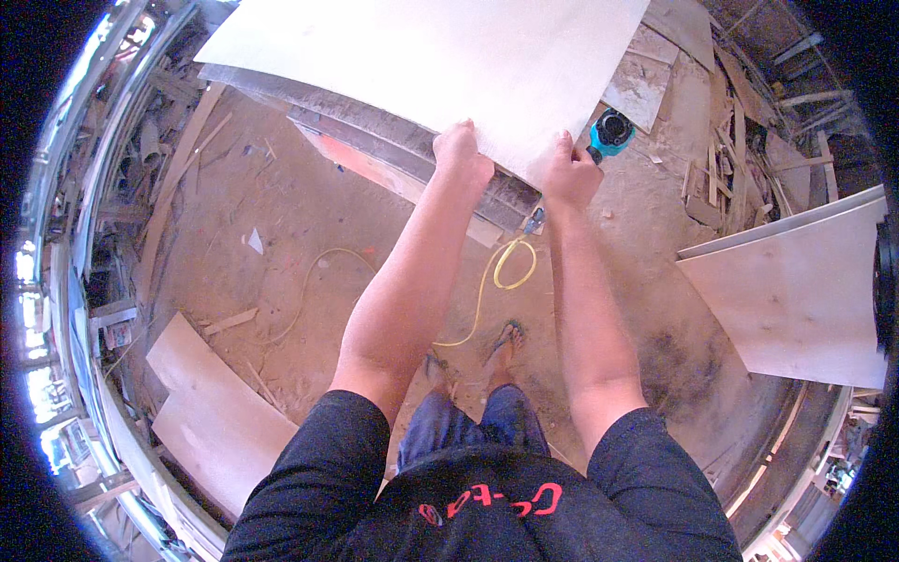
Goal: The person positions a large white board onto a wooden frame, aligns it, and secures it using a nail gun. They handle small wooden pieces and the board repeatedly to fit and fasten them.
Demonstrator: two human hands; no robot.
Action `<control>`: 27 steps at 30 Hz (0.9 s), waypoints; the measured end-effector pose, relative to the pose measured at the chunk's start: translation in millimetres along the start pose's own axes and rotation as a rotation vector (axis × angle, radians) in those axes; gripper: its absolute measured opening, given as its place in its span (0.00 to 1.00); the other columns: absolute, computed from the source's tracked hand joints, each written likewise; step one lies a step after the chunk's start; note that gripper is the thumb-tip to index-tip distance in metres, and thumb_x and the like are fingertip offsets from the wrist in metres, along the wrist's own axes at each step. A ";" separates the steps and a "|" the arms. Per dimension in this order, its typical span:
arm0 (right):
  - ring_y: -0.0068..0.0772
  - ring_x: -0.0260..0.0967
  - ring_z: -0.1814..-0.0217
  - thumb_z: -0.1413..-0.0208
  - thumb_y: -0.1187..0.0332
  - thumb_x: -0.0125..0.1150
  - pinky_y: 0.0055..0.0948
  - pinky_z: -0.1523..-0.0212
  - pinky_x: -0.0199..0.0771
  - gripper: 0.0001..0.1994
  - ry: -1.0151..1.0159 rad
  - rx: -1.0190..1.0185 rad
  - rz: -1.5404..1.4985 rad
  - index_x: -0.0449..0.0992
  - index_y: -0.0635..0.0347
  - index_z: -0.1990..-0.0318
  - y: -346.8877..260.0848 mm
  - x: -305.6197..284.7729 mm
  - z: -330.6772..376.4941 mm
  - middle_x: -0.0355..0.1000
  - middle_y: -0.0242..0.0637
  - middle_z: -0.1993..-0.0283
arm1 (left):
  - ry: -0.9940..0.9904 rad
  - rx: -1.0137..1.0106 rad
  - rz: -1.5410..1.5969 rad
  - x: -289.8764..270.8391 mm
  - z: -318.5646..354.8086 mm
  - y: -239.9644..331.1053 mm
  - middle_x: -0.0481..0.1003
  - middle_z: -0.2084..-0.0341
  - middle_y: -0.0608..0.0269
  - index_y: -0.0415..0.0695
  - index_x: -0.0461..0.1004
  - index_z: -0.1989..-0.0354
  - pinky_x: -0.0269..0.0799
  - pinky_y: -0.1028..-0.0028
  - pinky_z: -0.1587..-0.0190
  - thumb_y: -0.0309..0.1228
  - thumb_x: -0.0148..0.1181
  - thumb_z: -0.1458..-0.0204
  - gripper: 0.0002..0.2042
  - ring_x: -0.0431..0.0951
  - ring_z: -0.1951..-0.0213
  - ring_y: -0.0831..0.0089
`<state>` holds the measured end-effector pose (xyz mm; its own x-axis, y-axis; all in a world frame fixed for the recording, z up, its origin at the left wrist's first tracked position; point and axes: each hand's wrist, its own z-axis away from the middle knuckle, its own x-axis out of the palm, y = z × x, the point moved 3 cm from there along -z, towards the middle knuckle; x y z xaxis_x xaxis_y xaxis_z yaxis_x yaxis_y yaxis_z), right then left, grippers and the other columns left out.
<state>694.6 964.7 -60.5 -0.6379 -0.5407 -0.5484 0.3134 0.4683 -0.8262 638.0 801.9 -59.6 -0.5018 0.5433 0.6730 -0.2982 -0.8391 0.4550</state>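
A large pale plywood sheet [421,56] lies over a stack of dusty boards [375,131] in front of me. My left hand [459,155] is closed on the sheet's near edge, its fingers partly hidden. At the sheet's near right corner, my right hand [569,176] is wrapped round the handle of a teal nail gun [611,133] with a round black cap. The gun's head shows beyond that hand. On the hand's near side, a blue hose coupling [535,221] joins a yellow air hose [496,272], which loops down toward my feet.
Plywood sheets [796,290] stand at the right, and more plywood pieces [215,421] lie at the lower left. Scrap wood [721,178] is heaped at the far right. The hose trails over the dirt floor [243,309], where a small white scrap [255,241] lies.
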 end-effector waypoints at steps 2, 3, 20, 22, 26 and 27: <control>0.48 0.79 0.67 0.40 0.50 0.57 0.41 0.63 0.75 0.25 0.022 0.006 -0.013 0.82 0.70 0.68 4.3 1.9 -2.0 0.79 0.53 0.71 | -0.031 0.024 -0.007 0.6 -0.4 -1.5 0.70 0.52 0.46 0.31 0.64 0.47 0.73 0.44 0.47 0.21 0.47 0.40 0.14 0.75 0.51 0.51; 0.47 0.79 0.67 0.40 0.50 0.57 0.41 0.63 0.75 0.25 0.034 -0.004 -0.007 0.82 0.70 0.68 4.9 2.7 -2.1 0.79 0.53 0.71 | -0.047 0.035 -0.011 0.9 -0.9 -2.1 0.70 0.52 0.46 0.31 0.64 0.47 0.73 0.45 0.47 0.20 0.47 0.40 0.14 0.75 0.51 0.51; 0.42 0.76 0.64 0.40 0.49 0.57 0.41 0.60 0.72 0.27 -0.028 0.039 -0.094 0.80 0.72 0.68 10.0 1.1 -8.0 0.79 0.51 0.67 | -0.175 0.266 -0.463 -37.2 3.6 10.0 0.71 0.58 0.54 0.34 0.64 0.51 0.69 0.64 0.51 0.26 0.70 0.52 0.24 0.72 0.56 0.66; 0.34 0.72 0.67 0.41 0.51 0.60 0.40 0.63 0.70 0.21 -0.066 0.005 -0.157 0.77 0.64 0.69 34.6 -11.4 -26.7 0.75 0.39 0.69 | -0.197 0.270 -0.476 -36.1 4.0 7.8 0.71 0.57 0.53 0.33 0.64 0.51 0.69 0.64 0.51 0.27 0.69 0.52 0.24 0.72 0.55 0.65; 0.30 0.74 0.68 0.47 0.61 0.69 0.38 0.65 0.73 0.14 -0.205 -0.134 0.046 0.70 0.57 0.64 43.5 -89.7 -20.1 0.70 0.31 0.67 | -0.183 0.311 -0.485 -32.7 11.8 9.9 0.72 0.55 0.50 0.32 0.64 0.49 0.70 0.63 0.50 0.26 0.69 0.52 0.25 0.74 0.53 0.62; 0.29 0.74 0.69 0.49 0.64 0.70 0.35 0.66 0.75 0.15 -0.242 -0.179 -0.018 0.68 0.58 0.62 45.9 -109.8 -20.1 0.71 0.33 0.68 | -0.202 0.319 -0.497 -31.4 12.7 10.8 0.72 0.55 0.49 0.32 0.64 0.49 0.70 0.64 0.50 0.26 0.69 0.52 0.25 0.74 0.53 0.61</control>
<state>764.9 1059.6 -35.6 -0.4496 -0.6909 -0.5662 0.1602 0.5613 -0.8120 660.9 776.1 -68.5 -0.1928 0.8873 0.4190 -0.1843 -0.4521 0.8727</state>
